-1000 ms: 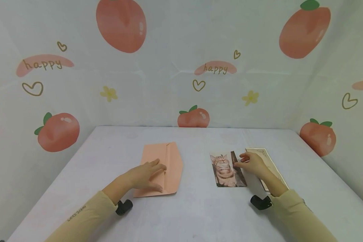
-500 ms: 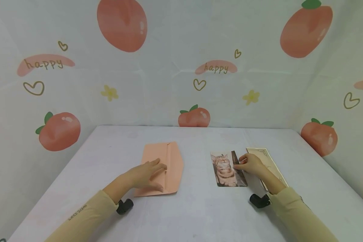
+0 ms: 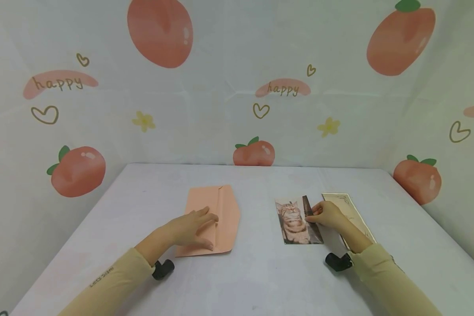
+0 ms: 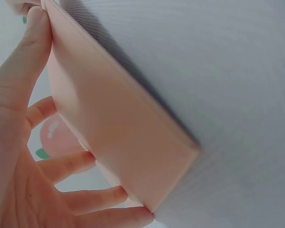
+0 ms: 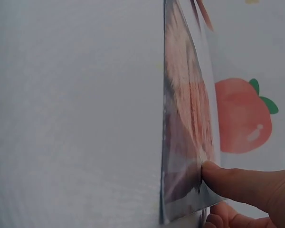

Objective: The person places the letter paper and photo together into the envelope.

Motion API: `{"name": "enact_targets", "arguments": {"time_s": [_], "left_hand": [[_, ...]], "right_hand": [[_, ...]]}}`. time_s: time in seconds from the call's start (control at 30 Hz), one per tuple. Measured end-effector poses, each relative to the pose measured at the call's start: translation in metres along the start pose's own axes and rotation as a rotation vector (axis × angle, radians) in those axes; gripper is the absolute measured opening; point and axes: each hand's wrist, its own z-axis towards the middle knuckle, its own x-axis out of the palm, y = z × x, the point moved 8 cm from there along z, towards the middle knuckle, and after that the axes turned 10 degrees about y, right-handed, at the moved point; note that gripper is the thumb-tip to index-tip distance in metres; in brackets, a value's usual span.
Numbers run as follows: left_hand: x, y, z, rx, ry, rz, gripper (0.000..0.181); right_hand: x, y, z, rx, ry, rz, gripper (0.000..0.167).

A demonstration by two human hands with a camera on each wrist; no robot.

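Note:
A peach-coloured envelope (image 3: 228, 219) lies on the white table, left of the middle, its pointed flap spread out to the right. My left hand (image 3: 193, 229) rests on it with fingers spread; the left wrist view shows thumb and fingertips touching the envelope (image 4: 104, 114). Right of the middle is a cat photo card (image 3: 294, 221). At its right edge my right hand (image 3: 331, 215) pinches it, the thumb on the picture side and the other fingers at the edge and beneath. In the right wrist view that edge of the photo card (image 5: 187, 109) appears slightly raised.
A cream card with a gold border (image 3: 349, 208) lies right of the photo, partly hidden by my right hand and forearm. Behind the table (image 3: 253, 281) hangs a white cloth (image 3: 217, 109) printed with peaches, hearts and flowers.
My right fingers have closed from lying by the photo card's right edge to pinching it, and that edge has risen slightly. The left hand and envelope have stayed put.

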Motion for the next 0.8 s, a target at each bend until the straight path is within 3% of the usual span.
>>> {"name": "enact_targets", "arguments": {"time_s": [0.4, 0.8], "left_hand": [[-0.0002, -0.0015, -0.0011, -0.001, 0.002, -0.006, 0.072], [-0.0010, -0.0026, -0.0014, 0.003, 0.002, 0.015, 0.073]], "right_hand": [[-0.0018, 0.0047, -0.0050, -0.047, 0.025, 0.107, 0.028], [-0.0010, 0.0075, -0.0097, -0.084, 0.073, 0.209, 0.035]]}}
